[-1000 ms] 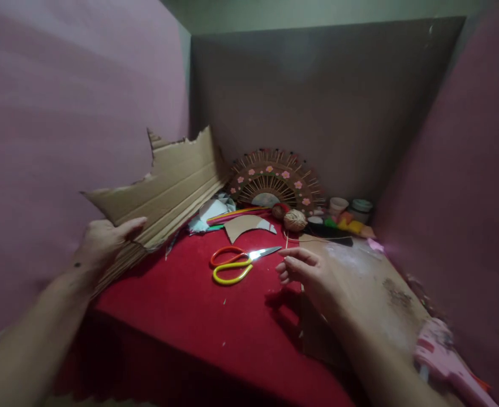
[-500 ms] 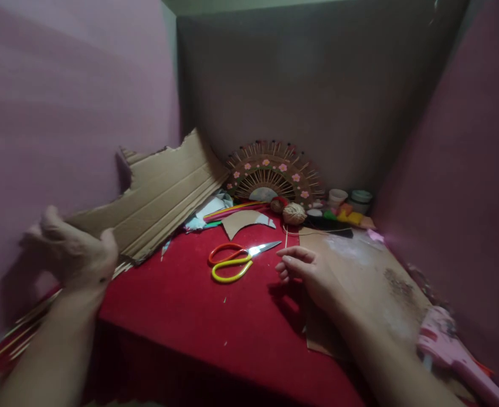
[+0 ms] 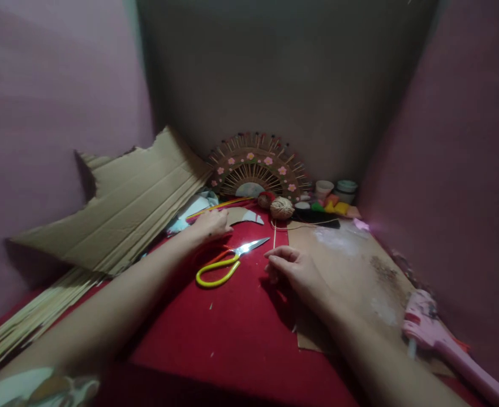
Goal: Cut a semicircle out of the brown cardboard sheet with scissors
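Note:
My left hand is over the left end of a curved cardboard piece, its fingers bent down and closed on it; the fingertips are partly hidden. The piece lies flat, with a whitish patch at its right end. Just below that hand lie scissors with one yellow and one orange handle, the blades pointing right; the orange handle is partly covered. My right hand hovers right of the scissors' tip, its fingers loosely curled and apart, with nothing visible in them. A thin pale stick lies just beyond its index finger.
A large torn cardboard sheet leans at the left over bamboo sticks. At the back stand a flowered fan, twine ball and small tubs. A stained board and pink glue gun lie right.
My left hand has let go of the large cardboard sheet, which now leans at the left, and has moved right to the curved piece. My right hand has drawn slightly nearer me.

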{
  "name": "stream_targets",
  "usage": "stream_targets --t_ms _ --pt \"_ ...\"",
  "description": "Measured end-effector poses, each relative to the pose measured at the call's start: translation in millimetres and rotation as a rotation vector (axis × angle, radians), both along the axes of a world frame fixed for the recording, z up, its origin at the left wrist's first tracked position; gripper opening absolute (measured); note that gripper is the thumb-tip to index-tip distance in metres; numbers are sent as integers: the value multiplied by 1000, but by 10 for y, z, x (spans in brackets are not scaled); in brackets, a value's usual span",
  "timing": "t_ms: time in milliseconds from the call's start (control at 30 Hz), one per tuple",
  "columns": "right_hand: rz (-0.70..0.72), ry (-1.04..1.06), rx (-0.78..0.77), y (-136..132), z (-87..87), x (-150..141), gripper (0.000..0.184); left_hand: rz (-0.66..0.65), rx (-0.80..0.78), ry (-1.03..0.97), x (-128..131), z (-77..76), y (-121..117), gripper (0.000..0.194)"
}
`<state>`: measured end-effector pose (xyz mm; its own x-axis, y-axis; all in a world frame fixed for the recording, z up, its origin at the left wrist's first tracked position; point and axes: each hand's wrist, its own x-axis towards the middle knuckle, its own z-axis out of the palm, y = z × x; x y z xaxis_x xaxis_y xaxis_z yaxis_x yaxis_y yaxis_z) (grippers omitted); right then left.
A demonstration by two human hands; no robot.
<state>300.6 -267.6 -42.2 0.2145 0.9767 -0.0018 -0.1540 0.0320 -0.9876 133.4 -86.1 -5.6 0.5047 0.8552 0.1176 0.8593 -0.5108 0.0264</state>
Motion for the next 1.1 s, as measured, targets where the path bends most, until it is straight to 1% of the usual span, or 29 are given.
stream_targets --t_ms 100,167,233,333,400,467,500,533,567,600,633,667,700,767,933,1100 --pt "-6 -36 -23 12 9 -15 10 70 -12 22 37 -128 24 35" --pt "-11 -57 -22 22 1 -27 8 103 6 -4 4 -144 -8 34" --pt "-8 -76 -5 30 -19 -38 8 125 41 -60 -48 -79 -66 31" --pt "6 -67 13 37 -48 -44 10 132 116 -201 -100 129 -194 37" --pt "10 0 16 41 -47 -37 15 97 116 -313 -84 250 -306 39" --pt "-8 81 48 46 -27 -21 29 -21 8 -423 -23 291 -431 38" --pt "-25 116 83 49 -15 -11 36 -113 -118 -525 18 279 -495 37" --pt "-39 144 122 52 -3 1 41 -227 -352 -713 63 249 -557 36" --pt "-45 163 155 56 4 13 44 -302 -587 -854 108 208 -616 35" --pt "-43 176 175 59 6 24 42 -343 -773 -955 150 163 -669 34" --pt "-35 186 180 63 2 36 39 -366 -921 -1014 186 121 -715 34" --pt "-29 195 173 67 -7 45 35 -364 -999 -1017 215 87 -753 33" --pt "-26 204 156 72 -20 54 31 -357 -1025 -994 235 62 -780 31" --pt "-37 237 124 83 -45 65 28 -354 -1026 -917 251 42 -804 29" --pt "-78 326 82 108 -66 70 32 -393 -1066 -739 221 66 -754 27" --pt "-92 299 63 112 -79 68 33 -464 -1091 -732 221 50 -724 23"
